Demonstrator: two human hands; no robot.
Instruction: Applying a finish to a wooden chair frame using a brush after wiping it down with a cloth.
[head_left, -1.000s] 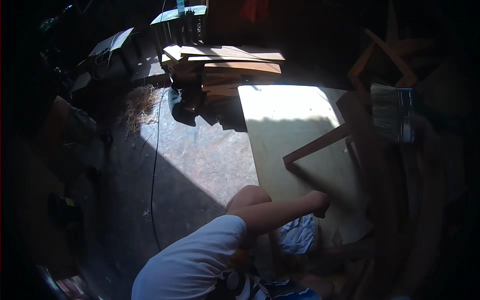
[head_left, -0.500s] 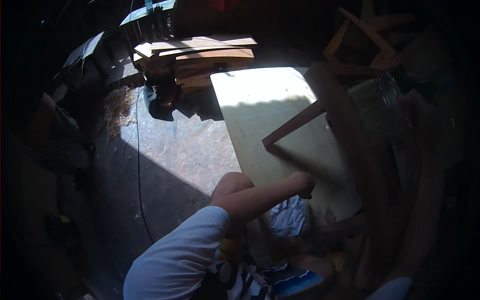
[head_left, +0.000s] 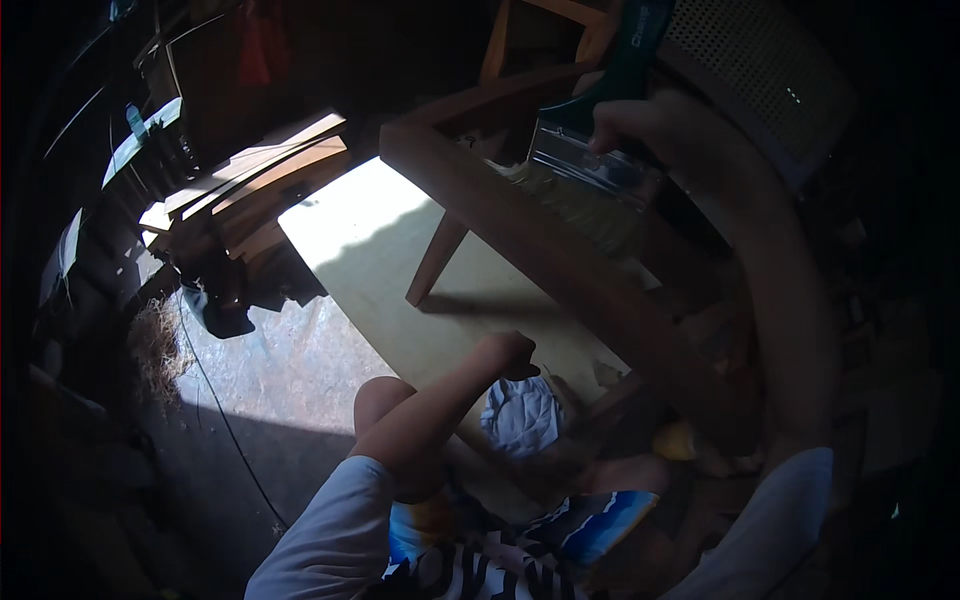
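My right hand (head_left: 645,135) grips a wide flat paintbrush (head_left: 595,165) with a dark green handle, a shiny metal band and pale bristles. Those bristles hang beside the long rail of a brown wooden chair frame (head_left: 545,270); whether they touch the wood I cannot tell. One tapered leg of the frame reaches down to a pale board (head_left: 370,250). Over that board, my left hand (head_left: 515,355) is closed, its fingers curled under and partly hidden. A crumpled white cloth (head_left: 522,415) lies just below it.
Stacked wooden planks (head_left: 260,185) stand at the far left. Shavings (head_left: 158,350) and a thin black cable (head_left: 225,415) lie on the concrete floor. A woven cane panel (head_left: 760,75) is at the upper right, and another wooden frame (head_left: 497,40) stands behind.
The view has swung right, so the scene sits further left. The brush and my right hand, dim at the right edge before, now show clearly over the chair frame. My left hand stays closed near the cloth.
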